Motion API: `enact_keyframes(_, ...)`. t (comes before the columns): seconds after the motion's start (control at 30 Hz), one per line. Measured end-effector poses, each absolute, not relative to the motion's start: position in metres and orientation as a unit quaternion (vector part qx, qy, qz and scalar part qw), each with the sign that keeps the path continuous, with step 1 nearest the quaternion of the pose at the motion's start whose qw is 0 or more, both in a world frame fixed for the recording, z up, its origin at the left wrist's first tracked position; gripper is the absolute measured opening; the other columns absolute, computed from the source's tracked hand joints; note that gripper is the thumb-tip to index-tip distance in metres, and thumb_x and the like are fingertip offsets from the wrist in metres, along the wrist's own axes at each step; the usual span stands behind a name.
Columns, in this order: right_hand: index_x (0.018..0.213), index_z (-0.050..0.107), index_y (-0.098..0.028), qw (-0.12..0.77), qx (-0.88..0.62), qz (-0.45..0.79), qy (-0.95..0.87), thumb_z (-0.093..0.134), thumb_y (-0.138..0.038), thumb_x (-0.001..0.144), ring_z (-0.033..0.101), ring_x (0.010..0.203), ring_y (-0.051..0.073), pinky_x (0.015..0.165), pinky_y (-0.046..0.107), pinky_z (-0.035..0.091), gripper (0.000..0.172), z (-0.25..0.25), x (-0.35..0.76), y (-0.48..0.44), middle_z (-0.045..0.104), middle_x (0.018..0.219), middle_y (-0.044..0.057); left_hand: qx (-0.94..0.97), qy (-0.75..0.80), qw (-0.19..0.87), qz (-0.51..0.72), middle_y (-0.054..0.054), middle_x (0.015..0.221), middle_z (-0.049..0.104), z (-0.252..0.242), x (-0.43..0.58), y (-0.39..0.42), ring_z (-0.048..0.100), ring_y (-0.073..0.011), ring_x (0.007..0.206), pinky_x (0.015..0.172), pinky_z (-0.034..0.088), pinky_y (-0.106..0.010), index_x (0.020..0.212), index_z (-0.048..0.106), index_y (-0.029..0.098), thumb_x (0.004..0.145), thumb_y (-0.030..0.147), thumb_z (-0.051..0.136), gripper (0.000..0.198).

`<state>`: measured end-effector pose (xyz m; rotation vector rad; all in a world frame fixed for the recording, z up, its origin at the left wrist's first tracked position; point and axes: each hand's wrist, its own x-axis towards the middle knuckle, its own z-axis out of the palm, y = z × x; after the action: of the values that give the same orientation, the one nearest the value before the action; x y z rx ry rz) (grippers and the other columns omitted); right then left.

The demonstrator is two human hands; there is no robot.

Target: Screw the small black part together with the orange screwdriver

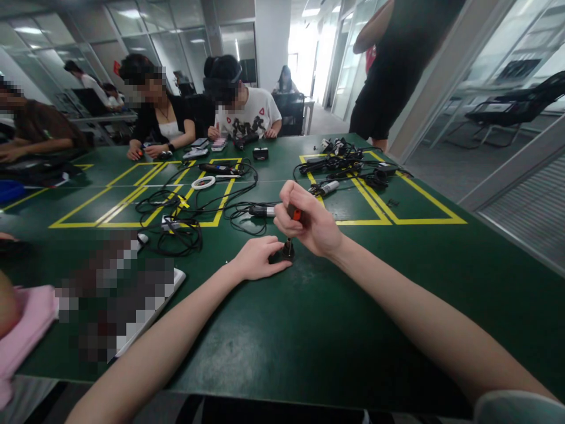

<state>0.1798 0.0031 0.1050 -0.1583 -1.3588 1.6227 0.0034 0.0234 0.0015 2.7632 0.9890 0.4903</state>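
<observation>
My right hand [309, 218] is wrapped round a screwdriver with a dark and orange handle [295, 213], its shaft pointing down. Under the shaft, a small dark round part [288, 252] rests on the green table [238, 347]. Lying low on the tabletop, my left hand [260, 258] pinches that part from the left between thumb and fingers. The screwdriver's tip meets the top of the part, though the exact contact is too small to tell.
Black cables [189, 232] and a silver-and-black tool [262, 211] lie beyond my hands. More cables [339, 162] are piled at the back right. A white-edged panel [152, 312] lies at left. Several people sit around the table; one person [397, 65] stands behind it.
</observation>
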Motion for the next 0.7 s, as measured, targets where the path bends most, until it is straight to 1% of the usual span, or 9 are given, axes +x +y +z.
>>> enact_keyframes(0.1,0.079,0.051,-0.021,0.487,-0.083,0.661,-0.565,0.076,-0.049,0.093,0.037,0.045,0.005,0.045,0.020,0.026,0.040,0.1084,0.1825,0.0046,0.053,0.059,-0.008,0.927,0.329,0.080,0.162,-0.002,0.088,0.065,0.0009,0.0039,0.0235,0.063,-0.0178,0.078,0.070,0.045,-0.028,0.092,0.068,0.020,0.103,0.053,0.066,0.035)
enact_keyframes(0.17,0.078,0.056,-0.019,0.484,-0.100,0.653,-0.573,0.078,-0.051,0.091,0.044,0.048,0.007,0.048,0.021,0.031,0.041,0.1115,0.1839,0.0054,0.055,0.061,-0.006,0.927,0.330,0.079,0.160,-0.002,0.087,0.065,0.0005,0.0041,0.0237,0.063,-0.0177,0.078,0.069,0.045,-0.028,0.092,0.068,0.020,0.103,0.054,0.066,0.036)
enact_keyframes(0.2,0.077,0.058,-0.018,0.482,-0.108,0.653,-0.574,0.079,-0.053,0.090,0.043,0.048,0.007,0.048,0.021,0.031,0.043,0.1130,0.1843,0.0057,0.054,0.060,-0.006,0.927,0.330,0.078,0.160,-0.002,0.086,0.064,0.0004,0.0042,0.0238,0.062,-0.0177,0.077,0.069,0.044,-0.028,0.092,0.068,0.020,0.103,0.054,0.066,0.036)
enact_keyframes(0.33,0.067,0.053,-0.019,0.476,-0.117,0.670,-0.558,0.076,-0.057,0.090,0.027,0.045,0.005,0.044,0.021,0.020,0.050,0.1157,0.1847,0.0070,0.037,0.052,-0.008,0.928,0.329,0.078,0.159,-0.001,0.084,0.061,0.0008,0.0046,0.0239,0.061,-0.0178,0.076,0.067,0.041,-0.029,0.091,0.067,0.019,0.103,0.054,0.066,0.037)
enact_keyframes(0.4,0.066,0.050,-0.021,0.482,-0.111,0.672,-0.551,0.072,-0.057,0.092,0.019,0.044,0.005,0.043,0.021,0.016,0.050,0.1153,0.1853,0.0078,0.030,0.050,-0.010,0.927,0.330,0.080,0.158,-0.001,0.083,0.060,0.0011,0.0047,0.0237,0.060,-0.0175,0.075,0.066,0.040,-0.029,0.091,0.067,0.019,0.103,0.054,0.066,0.037)
enact_keyframes(0.47,0.072,0.051,-0.022,0.487,-0.105,0.671,-0.548,0.071,-0.056,0.093,0.015,0.043,0.005,0.042,0.020,0.014,0.045,0.1142,0.1864,0.0081,0.027,0.049,-0.012,0.927,0.330,0.082,0.159,-0.001,0.082,0.060,0.0014,0.0047,0.0235,0.059,-0.0173,0.074,0.066,0.039,-0.028,0.091,0.067,0.019,0.103,0.054,0.067,0.036)
enact_keyframes(0.53,0.078,0.050,-0.023,0.487,-0.104,0.670,-0.551,0.073,-0.052,0.093,0.015,0.042,0.005,0.041,0.019,0.014,0.040,0.1128,0.1875,0.0081,0.031,0.049,-0.013,0.927,0.331,0.083,0.159,-0.001,0.082,0.060,0.0017,0.0046,0.0233,0.059,-0.0173,0.075,0.066,0.040,-0.028,0.091,0.067,0.019,0.102,0.054,0.067,0.036)
enact_keyframes(0.6,0.079,0.049,-0.023,0.493,-0.103,0.660,-0.558,0.076,-0.048,0.092,0.021,0.041,0.005,0.040,0.018,0.017,0.039,0.1114,0.1878,0.0079,0.039,0.050,-0.013,0.927,0.331,0.084,0.158,-0.001,0.083,0.060,0.0019,0.0046,0.0231,0.060,-0.0176,0.075,0.067,0.040,-0.028,0.091,0.067,0.020,0.102,0.054,0.067,0.036)
enact_keyframes(0.7,0.080,0.055,-0.021,0.508,-0.110,0.629,-0.578,0.078,-0.050,0.093,0.044,0.043,0.007,0.043,0.020,0.031,0.040,0.1102,0.1871,0.0078,0.056,0.058,-0.007,0.926,0.331,0.087,0.161,-0.002,0.084,0.061,0.0017,0.0044,0.0228,0.061,-0.0179,0.076,0.068,0.042,-0.029,0.092,0.067,0.020,0.102,0.054,0.066,0.036)
